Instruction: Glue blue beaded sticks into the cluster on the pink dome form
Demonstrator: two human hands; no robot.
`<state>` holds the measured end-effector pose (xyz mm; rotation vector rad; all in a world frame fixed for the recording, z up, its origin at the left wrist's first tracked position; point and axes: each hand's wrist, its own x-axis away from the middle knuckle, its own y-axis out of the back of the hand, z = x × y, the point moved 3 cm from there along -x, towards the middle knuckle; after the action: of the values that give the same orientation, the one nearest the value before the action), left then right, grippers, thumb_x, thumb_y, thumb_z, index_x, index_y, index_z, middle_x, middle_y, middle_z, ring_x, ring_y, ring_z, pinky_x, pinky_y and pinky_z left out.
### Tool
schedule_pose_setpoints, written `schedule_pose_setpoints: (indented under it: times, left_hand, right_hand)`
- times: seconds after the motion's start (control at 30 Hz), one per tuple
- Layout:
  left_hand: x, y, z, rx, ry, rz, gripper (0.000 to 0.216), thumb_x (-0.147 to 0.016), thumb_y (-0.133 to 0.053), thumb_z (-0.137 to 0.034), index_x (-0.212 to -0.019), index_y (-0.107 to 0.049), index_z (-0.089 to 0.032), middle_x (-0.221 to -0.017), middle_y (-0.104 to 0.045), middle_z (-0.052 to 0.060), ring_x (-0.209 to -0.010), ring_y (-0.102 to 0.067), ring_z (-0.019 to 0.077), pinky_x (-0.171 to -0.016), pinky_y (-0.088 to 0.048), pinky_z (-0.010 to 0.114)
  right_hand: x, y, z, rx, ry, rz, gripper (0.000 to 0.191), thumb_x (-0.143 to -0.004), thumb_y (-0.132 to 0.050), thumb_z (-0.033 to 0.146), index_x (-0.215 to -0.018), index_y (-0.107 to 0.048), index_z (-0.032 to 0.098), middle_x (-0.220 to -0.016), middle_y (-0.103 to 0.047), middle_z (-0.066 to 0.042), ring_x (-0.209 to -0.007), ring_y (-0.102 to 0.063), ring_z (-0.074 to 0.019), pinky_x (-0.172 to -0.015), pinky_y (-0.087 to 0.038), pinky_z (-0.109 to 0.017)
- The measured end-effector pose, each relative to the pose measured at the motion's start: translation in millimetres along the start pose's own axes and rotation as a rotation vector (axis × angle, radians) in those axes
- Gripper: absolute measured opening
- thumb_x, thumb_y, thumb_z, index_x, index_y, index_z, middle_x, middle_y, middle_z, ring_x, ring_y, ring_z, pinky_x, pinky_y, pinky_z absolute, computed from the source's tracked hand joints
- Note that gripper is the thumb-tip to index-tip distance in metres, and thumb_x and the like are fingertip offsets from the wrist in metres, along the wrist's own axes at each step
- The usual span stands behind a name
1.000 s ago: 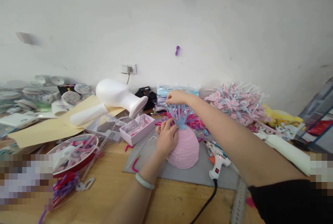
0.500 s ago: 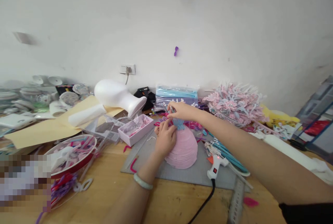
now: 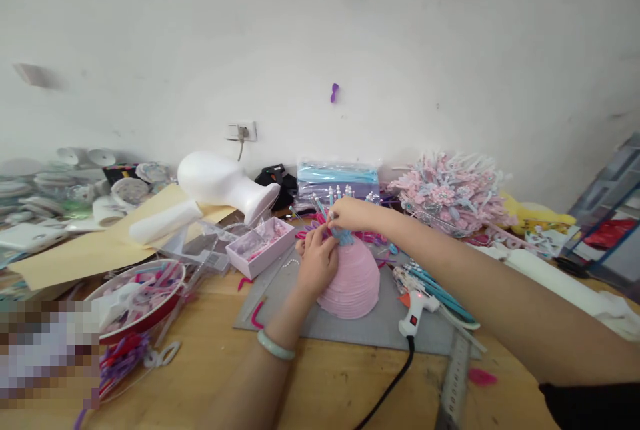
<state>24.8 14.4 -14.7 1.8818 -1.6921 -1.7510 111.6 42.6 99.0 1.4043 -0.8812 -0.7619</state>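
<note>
My left hand (image 3: 316,263) cups the pink ribbed dome (image 3: 356,281), seemingly light and crushable, while my right hand (image 3: 350,215) pinches its flimsy blue top strands (image 3: 344,237).

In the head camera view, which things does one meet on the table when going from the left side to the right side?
red-rimmed bowl → white foam head → pink box → pink dome → white glue gun → pile of pink flowers
</note>
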Motion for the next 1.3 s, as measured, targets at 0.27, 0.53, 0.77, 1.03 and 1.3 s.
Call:
schedule_pose_setpoints:
  times: [0.27, 0.53, 0.77, 1.03, 1.3]
  left_hand:
    - [-1, 1, 0, 0.02, 0.038, 0.028, 0.027, -0.079, -0.042, -0.014, -0.093, -0.063, -0.022, -0.125, -0.048, 0.008, -0.112, -0.04, 0.0247, -0.09, -0.031, 0.045]
    - [-1, 1, -1, 0.022, 0.037, 0.031, 0.025, -0.079, -0.042, -0.013, -0.089, -0.064, -0.022, -0.125, -0.049, 0.007, -0.111, -0.042, 0.0241, -0.09, -0.03, 0.045]
    - [0, 0, -2, 0.025, 0.022, 0.018, 0.025, -0.079, -0.043, -0.013, -0.088, -0.064, -0.021, -0.125, -0.05, 0.007, -0.111, -0.042, 0.0242, -0.089, -0.031, 0.045]
    - [0, 2, -4, 0.015, -0.03, 0.037, 0.025, -0.081, -0.04, -0.013, -0.09, -0.062, -0.022, -0.118, -0.057, 0.004, -0.108, -0.042, 0.0226, -0.09, -0.03, 0.043]
    - [0, 3, -4, 0.043, -0.021, 0.074, 0.024, -0.08, -0.041, -0.012, -0.09, -0.06, -0.022, -0.107, -0.063, 0.001, -0.103, -0.045, 0.0209, -0.09, -0.029, 0.041]
  right_hand:
    - [0, -2, -4, -0.161, -0.034, 0.109, 0.02, -0.077, -0.054, 0.02, -0.087, -0.07, 0.014, -0.065, -0.069, -0.003, -0.061, -0.06, -0.011, -0.054, -0.037, -0.017]
    - [-15, 17, -12, -0.058, -0.127, -0.196, 0.019, -0.077, -0.054, 0.025, -0.084, -0.069, 0.015, -0.086, -0.068, -0.006, -0.077, -0.058, -0.0147, -0.058, -0.033, -0.021]
    - [-23, 8, -17, -0.058, -0.206, -0.287, 0.02, -0.079, -0.052, 0.027, -0.089, -0.068, 0.019, -0.092, -0.068, -0.005, -0.083, -0.059, -0.0171, -0.063, -0.038, -0.023]
    - [-24, 6, -11, -0.053, -0.196, -0.303, 0.025, -0.077, -0.049, 0.023, -0.09, -0.07, 0.022, -0.1, -0.066, -0.006, -0.088, -0.06, -0.0187, -0.067, -0.041, -0.023]
    - [-22, 8, -9, -0.066, -0.179, -0.297, 0.025, -0.076, -0.049, 0.022, -0.089, -0.07, 0.022, -0.098, -0.068, -0.005, -0.089, -0.06, -0.0189, -0.068, -0.042, -0.023]
